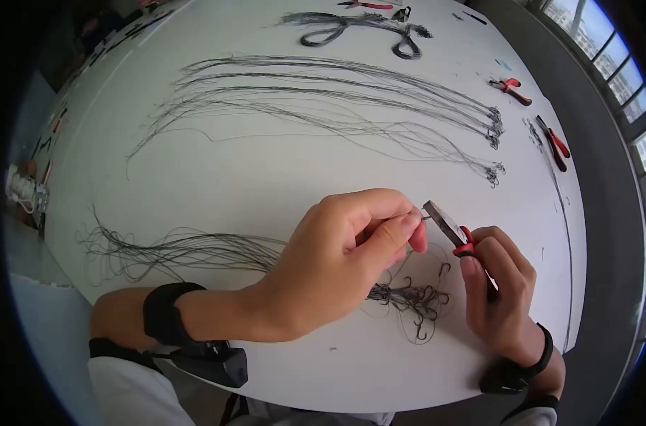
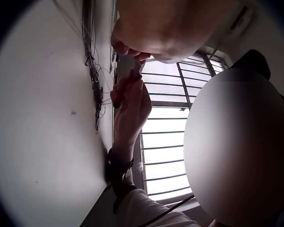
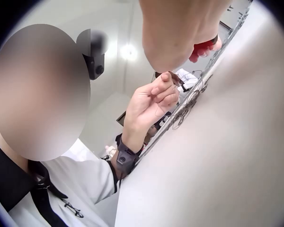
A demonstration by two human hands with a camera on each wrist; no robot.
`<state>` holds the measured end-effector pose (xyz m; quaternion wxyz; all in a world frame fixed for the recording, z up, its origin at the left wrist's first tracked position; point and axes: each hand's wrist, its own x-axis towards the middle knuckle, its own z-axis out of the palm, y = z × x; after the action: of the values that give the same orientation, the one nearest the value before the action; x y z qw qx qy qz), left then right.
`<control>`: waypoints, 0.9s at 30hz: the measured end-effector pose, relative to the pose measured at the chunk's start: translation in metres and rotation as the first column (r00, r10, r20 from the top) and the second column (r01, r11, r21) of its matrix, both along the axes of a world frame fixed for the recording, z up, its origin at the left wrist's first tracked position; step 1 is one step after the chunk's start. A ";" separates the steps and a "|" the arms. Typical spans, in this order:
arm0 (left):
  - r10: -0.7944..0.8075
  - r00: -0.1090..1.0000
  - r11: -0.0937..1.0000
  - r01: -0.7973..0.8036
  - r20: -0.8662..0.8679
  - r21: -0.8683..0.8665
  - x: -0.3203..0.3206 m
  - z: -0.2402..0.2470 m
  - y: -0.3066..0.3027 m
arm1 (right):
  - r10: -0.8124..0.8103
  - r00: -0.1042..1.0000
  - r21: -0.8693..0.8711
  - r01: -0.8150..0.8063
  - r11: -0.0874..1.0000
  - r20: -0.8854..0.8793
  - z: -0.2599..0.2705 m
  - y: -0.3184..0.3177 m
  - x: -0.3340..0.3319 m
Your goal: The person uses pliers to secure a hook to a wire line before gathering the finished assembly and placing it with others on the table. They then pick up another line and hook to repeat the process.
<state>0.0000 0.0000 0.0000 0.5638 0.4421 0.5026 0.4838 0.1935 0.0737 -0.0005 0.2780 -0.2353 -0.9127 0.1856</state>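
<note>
In the head view my left hand [image 1: 351, 248] pinches a thin dark wire-like piece [image 1: 426, 218] between thumb and fingers; most of it is hidden in the grip. Facing it, my right hand [image 1: 504, 284] grips pliers [image 1: 447, 226] by their red handles, with the metal nose right at the left fingertips. Beneath the left hand lies a bundle of fish hooks [image 1: 417, 299] on dark lines [image 1: 188, 248], which trail out to the left. In the right wrist view the left hand [image 3: 154, 101] has curled fingers and a fine line loops below them.
Further up the white table [image 1: 266, 170] lie more dark lines [image 1: 323, 92] with hook clusters [image 1: 493, 128] at their right ends. Coiled lines [image 1: 358, 28] sit at the far edge. Red-handled pliers [image 1: 554, 144] and cutters [image 1: 511, 91] rest along the right side.
</note>
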 end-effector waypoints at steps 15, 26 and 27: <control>0.055 0.995 0.990 -0.043 -0.088 0.132 -0.008 0.011 -0.001 | -0.129 0.991 0.017 0.130 0.991 -0.044 0.000 0.010 -0.008; 0.025 0.994 1.000 -0.025 0.109 -0.003 -0.006 0.002 -0.001 | 0.025 0.995 -0.122 -0.037 0.992 -0.098 -0.004 0.013 -0.001; 0.028 0.990 1.000 -0.027 0.139 -0.014 -0.005 0.001 -0.002 | 0.034 0.994 -0.111 -0.046 0.993 -0.103 -0.004 0.013 -0.001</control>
<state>-0.0053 -0.0020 0.0013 0.5934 0.3970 0.4713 0.5179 0.1924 0.0867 -0.0045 0.3061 -0.2227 -0.8900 0.2540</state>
